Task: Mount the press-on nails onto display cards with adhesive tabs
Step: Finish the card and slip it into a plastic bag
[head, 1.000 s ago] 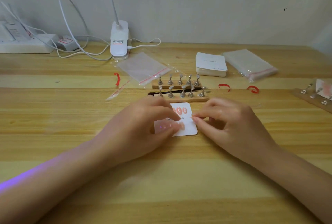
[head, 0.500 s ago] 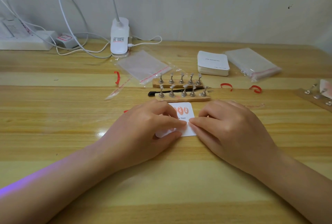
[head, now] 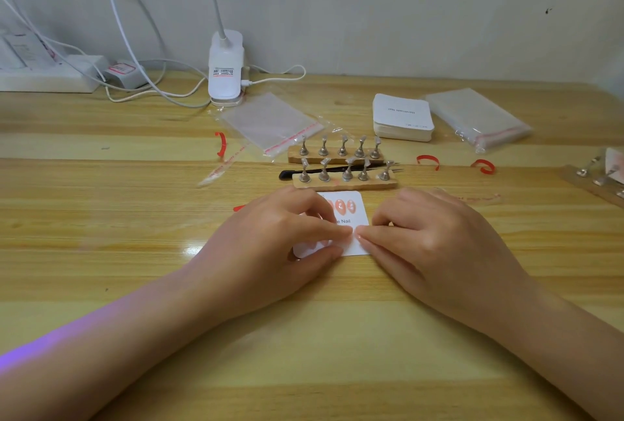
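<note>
On the table, both hands' fingertips press the display card.

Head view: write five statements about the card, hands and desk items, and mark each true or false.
1. The display card lies flat on the wooden table. True.
2. Pink nails sit along the card's far edge. True.
3. The right hand holds the black tweezers. False: the tweezers lie between the two wooden nail stands, and the right hand's fingertips rest on the card.
4. The left hand is off the card. False: its fingers touch the card beside the right hand's.
5. The stack of white cards sits left of the lamp base. False: it sits to the right.
</note>
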